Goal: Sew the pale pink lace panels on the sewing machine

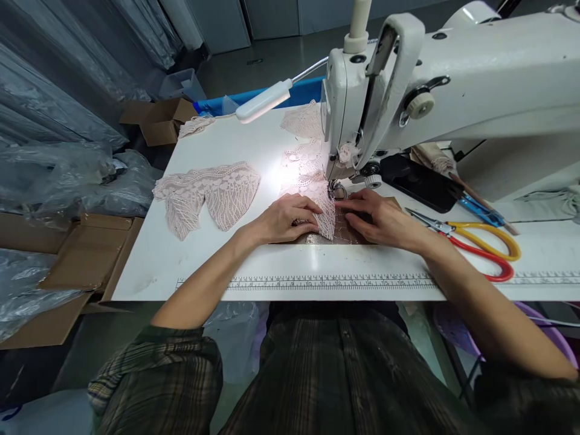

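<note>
A pale pink lace piece [325,212] lies under the presser foot [337,190] of a white sewing machine [344,109]. My left hand [290,219] rests on the lace's left side, fingers bent and holding it against the machine bed. To the right of the needle area, my right hand [378,217] has its fingers stretched out, the fingertips at the lace's right edge beside the presser foot. More lace [301,158] extends behind the foot. A separate scalloped lace piece [231,190] is spread on the white table [149,266] at the left.
Scissors [487,241] with red and yellow handles lie right of my right hand. A black phone [421,181] and a blue cutter [483,208] sit under the machine arm. A lamp [265,101] hangs over the table. A printed ruler [317,283] runs along the front edge. Cardboard boxes [84,254] stand left.
</note>
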A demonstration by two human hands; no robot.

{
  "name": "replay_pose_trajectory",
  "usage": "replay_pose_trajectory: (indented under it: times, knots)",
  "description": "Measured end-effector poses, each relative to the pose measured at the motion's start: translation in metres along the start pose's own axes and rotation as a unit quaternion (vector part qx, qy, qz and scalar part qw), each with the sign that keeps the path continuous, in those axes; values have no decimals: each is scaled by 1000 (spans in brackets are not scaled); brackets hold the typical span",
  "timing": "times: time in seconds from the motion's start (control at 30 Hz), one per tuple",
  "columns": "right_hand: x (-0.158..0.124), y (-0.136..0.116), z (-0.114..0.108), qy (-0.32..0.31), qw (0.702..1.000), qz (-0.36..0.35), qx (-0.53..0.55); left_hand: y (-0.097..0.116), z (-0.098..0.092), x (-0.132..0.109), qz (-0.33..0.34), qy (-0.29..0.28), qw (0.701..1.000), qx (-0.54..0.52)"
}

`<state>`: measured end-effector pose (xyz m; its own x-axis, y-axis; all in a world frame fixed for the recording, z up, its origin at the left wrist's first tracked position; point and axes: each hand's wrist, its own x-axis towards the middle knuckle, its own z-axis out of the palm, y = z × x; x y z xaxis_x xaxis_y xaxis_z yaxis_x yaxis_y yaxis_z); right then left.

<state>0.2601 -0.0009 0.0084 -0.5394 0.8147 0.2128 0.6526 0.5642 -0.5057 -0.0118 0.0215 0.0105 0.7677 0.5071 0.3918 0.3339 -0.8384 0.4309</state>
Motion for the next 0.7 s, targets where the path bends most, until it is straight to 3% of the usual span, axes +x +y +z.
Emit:
replay_pose_trajectory:
  times: [0.1,0.2,0.3,0.4,0.5,0.7]
  knots:
    - [0,-4,-13,-53,998,-5,16,2,3,-1,-7,17,1000,-1]
    - [2,-13,-10,-72,995,-29,65,2,6,-1,-7,52,999,7]
    - [6,-23,3,-38,996,-27,73,3,10,-1,18,83,996,14]
    - [9,-28,11,9,996,-11,89,6,14,0,59,80,994,38]
    - [5,-28,9,37,993,10,114,10,15,0,46,94,993,45]
    - [-14,-29,20,9,998,-29,-54,13,15,-1,-25,130,991,9]
